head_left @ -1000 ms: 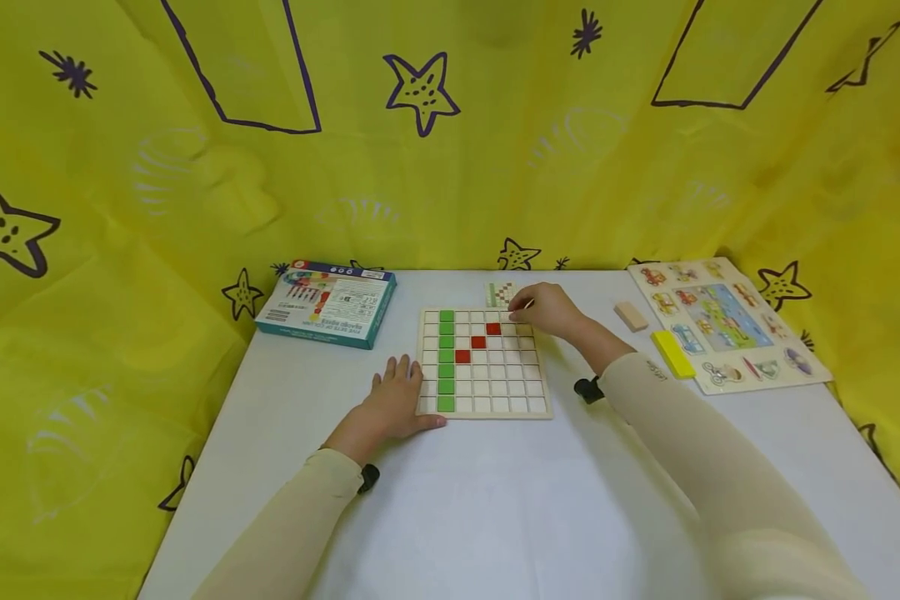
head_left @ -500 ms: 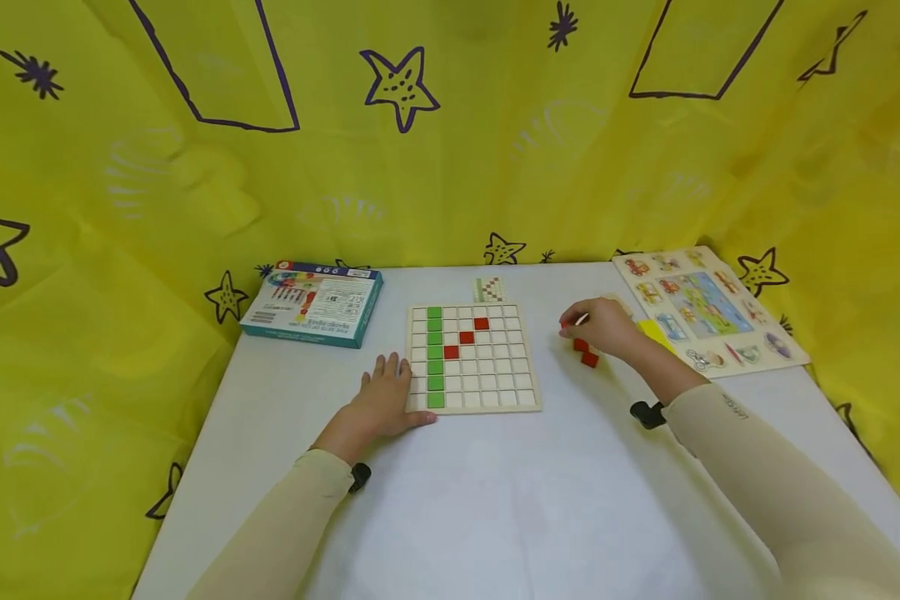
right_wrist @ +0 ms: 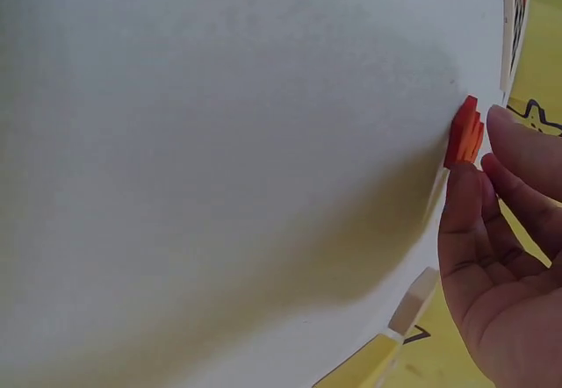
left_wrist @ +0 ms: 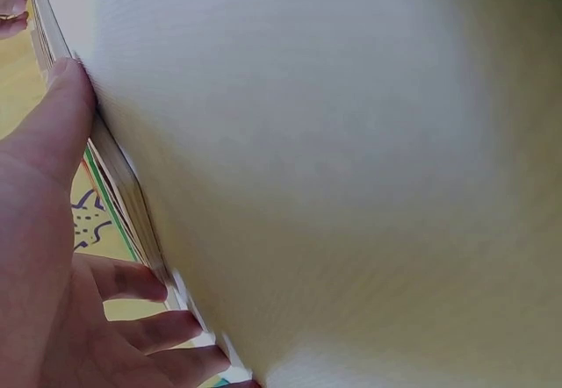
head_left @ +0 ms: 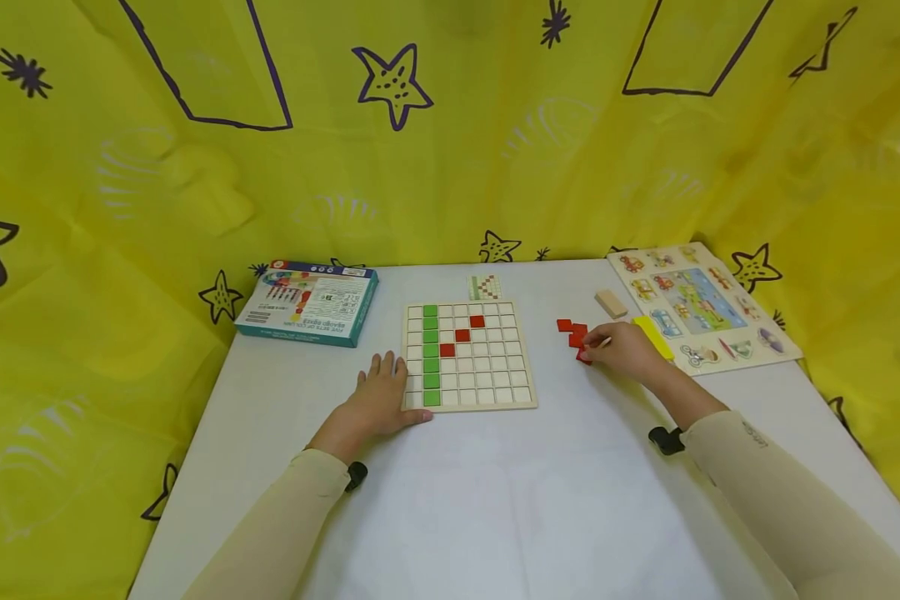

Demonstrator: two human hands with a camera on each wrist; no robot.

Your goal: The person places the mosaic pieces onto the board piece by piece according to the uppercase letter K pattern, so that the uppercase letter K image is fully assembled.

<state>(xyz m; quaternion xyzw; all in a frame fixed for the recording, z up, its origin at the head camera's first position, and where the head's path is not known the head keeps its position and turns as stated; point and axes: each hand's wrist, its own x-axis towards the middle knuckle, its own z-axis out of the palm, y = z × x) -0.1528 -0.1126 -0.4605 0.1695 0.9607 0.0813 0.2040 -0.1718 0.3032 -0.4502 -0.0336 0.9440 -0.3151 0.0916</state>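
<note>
A square wooden grid board point(head_left: 483, 367) lies mid-table in the head view. A column of green tiles point(head_left: 431, 351) fills its second column, and three red tiles point(head_left: 462, 336) form a diagonal beside it. My left hand point(head_left: 378, 393) rests at the board's lower left corner, fingers spread along the left edge and thumb at the front edge. To the right of the board, several loose red tiles point(head_left: 565, 325) lie together. My right hand point(head_left: 624, 350) is at the lowest of these tiles; the right wrist view shows its thumb and forefinger apart, close to the red tiles point(right_wrist: 464, 133).
Behind the board lies a small pattern card point(head_left: 484, 287). A flat box point(head_left: 307, 304) stands at the back left. At the right are a wooden block point(head_left: 611, 303), a yellow block point(head_left: 653, 337) and a picture puzzle board point(head_left: 705, 308).
My right hand has moved from the board's upper right corner to the loose red tiles, then down to the lowest ones. My left hand stays at the board; the head view has shifted slightly.
</note>
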